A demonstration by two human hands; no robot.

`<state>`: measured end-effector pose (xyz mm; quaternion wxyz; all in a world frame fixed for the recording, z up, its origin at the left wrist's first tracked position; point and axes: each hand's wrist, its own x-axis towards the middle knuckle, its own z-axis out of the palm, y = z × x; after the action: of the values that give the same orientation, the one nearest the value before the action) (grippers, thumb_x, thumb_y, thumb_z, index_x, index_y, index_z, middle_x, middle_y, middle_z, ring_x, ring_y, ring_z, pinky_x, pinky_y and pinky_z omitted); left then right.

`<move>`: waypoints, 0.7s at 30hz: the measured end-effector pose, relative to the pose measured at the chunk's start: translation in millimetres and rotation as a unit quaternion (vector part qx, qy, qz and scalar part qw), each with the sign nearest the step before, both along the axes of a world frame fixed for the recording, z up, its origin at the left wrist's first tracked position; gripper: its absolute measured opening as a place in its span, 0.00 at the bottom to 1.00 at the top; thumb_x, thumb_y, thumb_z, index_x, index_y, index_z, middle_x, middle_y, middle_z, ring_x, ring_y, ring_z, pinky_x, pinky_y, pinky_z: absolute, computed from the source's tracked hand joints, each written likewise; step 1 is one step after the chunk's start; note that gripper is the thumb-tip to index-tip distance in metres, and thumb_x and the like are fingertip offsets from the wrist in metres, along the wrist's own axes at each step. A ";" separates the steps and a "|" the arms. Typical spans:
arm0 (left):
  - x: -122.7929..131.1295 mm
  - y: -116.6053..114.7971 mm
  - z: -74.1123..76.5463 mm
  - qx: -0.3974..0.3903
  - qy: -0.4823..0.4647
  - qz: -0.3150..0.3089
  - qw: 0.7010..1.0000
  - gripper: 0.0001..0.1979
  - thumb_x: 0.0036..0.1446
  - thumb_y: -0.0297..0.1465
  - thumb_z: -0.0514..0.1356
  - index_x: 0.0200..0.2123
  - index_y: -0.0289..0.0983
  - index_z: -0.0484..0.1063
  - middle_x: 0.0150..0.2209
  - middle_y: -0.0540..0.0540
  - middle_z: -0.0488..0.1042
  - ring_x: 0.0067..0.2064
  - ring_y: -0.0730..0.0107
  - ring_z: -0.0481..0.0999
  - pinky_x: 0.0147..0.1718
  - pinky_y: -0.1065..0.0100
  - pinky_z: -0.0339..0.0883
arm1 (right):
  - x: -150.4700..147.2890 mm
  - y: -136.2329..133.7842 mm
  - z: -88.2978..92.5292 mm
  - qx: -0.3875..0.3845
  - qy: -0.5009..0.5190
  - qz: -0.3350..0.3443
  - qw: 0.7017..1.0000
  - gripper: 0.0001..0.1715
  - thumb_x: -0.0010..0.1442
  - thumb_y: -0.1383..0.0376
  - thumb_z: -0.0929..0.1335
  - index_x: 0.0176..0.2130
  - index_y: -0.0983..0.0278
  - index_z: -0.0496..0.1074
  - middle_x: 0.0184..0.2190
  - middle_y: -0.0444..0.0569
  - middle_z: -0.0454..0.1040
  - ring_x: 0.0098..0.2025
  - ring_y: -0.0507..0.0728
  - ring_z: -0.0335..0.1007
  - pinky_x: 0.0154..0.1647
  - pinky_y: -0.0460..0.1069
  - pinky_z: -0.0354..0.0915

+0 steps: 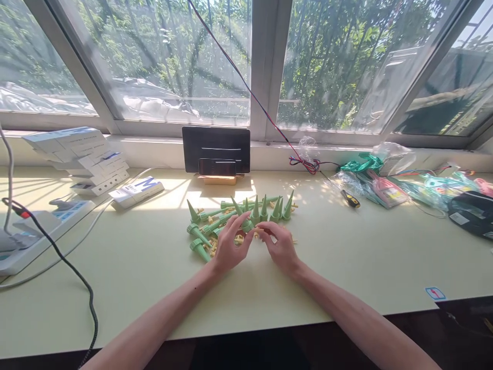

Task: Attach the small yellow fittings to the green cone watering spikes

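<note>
My left hand point(231, 244) has its fingers curled and nearly meets my right hand point(281, 246) at the front of a pile of parts. A green watering spike point(246, 224) lies at the left fingertips, its pointed end tilted up and away; the fingers partly hide the grip. Between my right thumb and fingers is a small yellow plastic piece point(259, 232), which also comes close to the left fingertips. Several green spikes point(287, 206) stand upright behind the hands. Other green spikes point(199, 248) lie on their sides at the left, among loose small yellow pieces point(213, 247).
A tablet and a phone point(216, 167) lean in a wooden stand point(219, 180) at the back. White boxes point(92, 159) and a power strip point(73, 221) with cables are at the left. A screwdriver point(350, 199), bagged items point(387, 190) and a black object point(472, 213) lie right.
</note>
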<state>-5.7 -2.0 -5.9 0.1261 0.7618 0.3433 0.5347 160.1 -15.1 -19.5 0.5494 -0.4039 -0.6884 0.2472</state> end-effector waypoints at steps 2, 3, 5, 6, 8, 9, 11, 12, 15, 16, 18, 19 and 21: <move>-0.3 0.5 -0.9 -0.002 -0.005 0.002 1.000 0.22 0.61 0.29 0.60 0.59 0.43 0.65 0.44 0.43 0.74 0.39 0.69 0.76 0.33 0.69 0.79 | 0.0 0.1 -0.7 -0.010 0.015 -0.019 1.000 0.08 0.66 0.62 0.66 0.43 0.61 0.74 0.34 0.47 0.78 0.29 0.54 0.74 0.34 0.50 0.73; -0.5 0.8 -1.5 -0.003 -0.007 0.002 1.000 0.22 0.61 0.29 0.60 0.59 0.42 0.65 0.45 0.43 0.74 0.39 0.70 0.76 0.33 0.69 0.79 | 0.1 0.2 -0.9 -0.014 0.021 -0.028 0.999 0.09 0.66 0.61 0.66 0.43 0.61 0.73 0.33 0.47 0.78 0.29 0.54 0.74 0.33 0.50 0.72; -0.8 1.2 -2.8 -0.006 -0.008 0.000 1.000 0.23 0.61 0.29 0.61 0.59 0.42 0.65 0.45 0.43 0.75 0.38 0.70 0.77 0.33 0.69 0.79 | 0.7 0.1 -0.7 -0.018 0.026 -0.042 0.999 0.09 0.66 0.60 0.66 0.42 0.62 0.73 0.33 0.47 0.78 0.28 0.54 0.74 0.32 0.49 0.72; -1.0 1.3 -3.4 -0.008 -0.009 -0.002 1.000 0.24 0.61 0.29 0.61 0.59 0.42 0.65 0.45 0.43 0.76 0.37 0.71 0.77 0.34 0.68 0.79 | 1.1 -0.1 -0.3 -0.018 0.025 -0.046 0.998 0.09 0.66 0.60 0.66 0.42 0.62 0.73 0.32 0.47 0.77 0.28 0.54 0.73 0.31 0.49 0.72; -1.1 1.4 -4.3 -0.013 -0.009 -0.008 1.000 0.24 0.60 0.29 0.61 0.60 0.42 0.64 0.45 0.43 0.76 0.36 0.71 0.78 0.35 0.68 0.79 | 1.9 -1.0 1.1 -0.012 0.019 -0.055 0.998 0.10 0.67 0.59 0.65 0.41 0.62 0.73 0.30 0.47 0.77 0.27 0.54 0.73 0.30 0.49 0.71; -1.0 1.5 -4.5 -0.016 -0.010 -0.013 1.000 0.25 0.60 0.29 0.61 0.60 0.42 0.63 0.44 0.43 0.76 0.36 0.72 0.78 0.35 0.68 0.79 | 2.1 -1.6 2.0 -0.007 0.016 -0.060 0.998 0.10 0.67 0.59 0.64 0.40 0.62 0.72 0.29 0.46 0.76 0.27 0.53 0.73 0.30 0.48 0.71; -0.7 1.9 -4.8 -0.022 -0.011 -0.027 0.999 0.25 0.61 0.29 0.61 0.61 0.41 0.62 0.43 0.44 0.76 0.34 0.72 0.78 0.34 0.69 0.78 | 2.2 -2.8 4.0 0.007 0.013 -0.073 0.997 0.11 0.68 0.59 0.64 0.39 0.62 0.72 0.28 0.46 0.76 0.26 0.53 0.72 0.29 0.48 0.70; -0.5 2.2 -4.9 -0.027 -0.011 -0.036 0.999 0.26 0.61 0.29 0.61 0.61 0.41 0.61 0.42 0.44 0.76 0.33 0.73 0.78 0.33 0.69 0.78 | 2.1 -3.3 4.9 0.015 0.012 -0.078 0.997 0.11 0.68 0.59 0.64 0.39 0.62 0.72 0.28 0.46 0.76 0.26 0.53 0.72 0.29 0.48 0.70; -0.3 3.0 -5.3 -0.037 -0.004 -0.059 0.998 0.28 0.60 0.28 0.61 0.63 0.41 0.58 0.38 0.46 0.76 0.30 0.76 0.75 0.30 0.72 0.76 | 1.4 -4.4 7.0 0.037 0.008 -0.082 0.996 0.10 0.67 0.61 0.65 0.39 0.63 0.73 0.30 0.47 0.76 0.27 0.52 0.71 0.30 0.47 0.70; -0.3 3.2 -5.7 -0.038 0.000 -0.061 0.997 0.29 0.60 0.28 0.61 0.63 0.41 0.57 0.37 0.47 0.75 0.29 0.77 0.74 0.30 0.72 0.75 | 1.2 -4.7 7.5 0.043 0.006 -0.079 0.996 0.09 0.67 0.61 0.65 0.39 0.63 0.73 0.30 0.47 0.76 0.27 0.52 0.71 0.30 0.47 0.70; -0.7 3.3 -6.5 -0.041 0.011 -0.057 0.997 0.29 0.60 0.28 0.61 0.63 0.41 0.57 0.36 0.49 0.73 0.28 0.78 0.72 0.28 0.74 0.73 | 1.0 -5.2 8.2 0.052 0.002 -0.072 0.996 0.08 0.67 0.63 0.65 0.39 0.63 0.73 0.31 0.47 0.76 0.27 0.52 0.71 0.30 0.47 0.69; -1.0 3.2 -7.1 -0.043 0.017 -0.053 0.998 0.29 0.60 0.28 0.61 0.63 0.41 0.57 0.35 0.50 0.72 0.28 0.79 0.70 0.27 0.74 0.72 | 0.9 -5.4 8.6 0.055 0.000 -0.069 0.996 0.07 0.67 0.63 0.65 0.39 0.63 0.73 0.32 0.47 0.76 0.27 0.52 0.71 0.30 0.46 0.69; -1.6 2.9 -8.2 -0.049 0.032 -0.044 0.997 0.29 0.60 0.29 0.60 0.63 0.41 0.57 0.35 0.50 0.69 0.25 0.81 0.66 0.25 0.75 0.70 | 0.6 -6.1 9.2 0.057 -0.003 -0.066 0.996 0.07 0.66 0.64 0.65 0.40 0.63 0.73 0.32 0.47 0.76 0.27 0.52 0.71 0.29 0.46 0.69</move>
<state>-7.3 0.9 -14.1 0.1756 0.7858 0.3390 0.4865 160.7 -21.2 -10.4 0.5846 -0.4171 -0.6748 0.1698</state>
